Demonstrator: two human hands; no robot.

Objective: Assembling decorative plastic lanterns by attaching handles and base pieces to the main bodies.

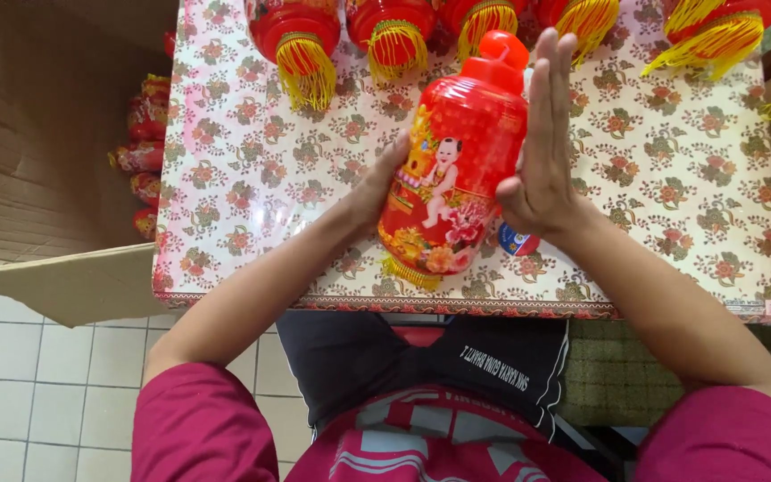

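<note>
pressing from both sides, the left hand [377,183] and the flat, straight-fingered right hand [542,147] sandwich a red barrel-shaped plastic lantern with a printed picture and gold fringe [452,165], held tilted just above the floral-patterned tablecloth [671,170]. it looks light and thin-walled, likely to dent if squeezed, and glossy enough to slip; the mid-body is the safest hold. finished red lanterns with yellow tassels [301,40] line the far edge, and an open cardboard box [37,134] sits left.
</note>
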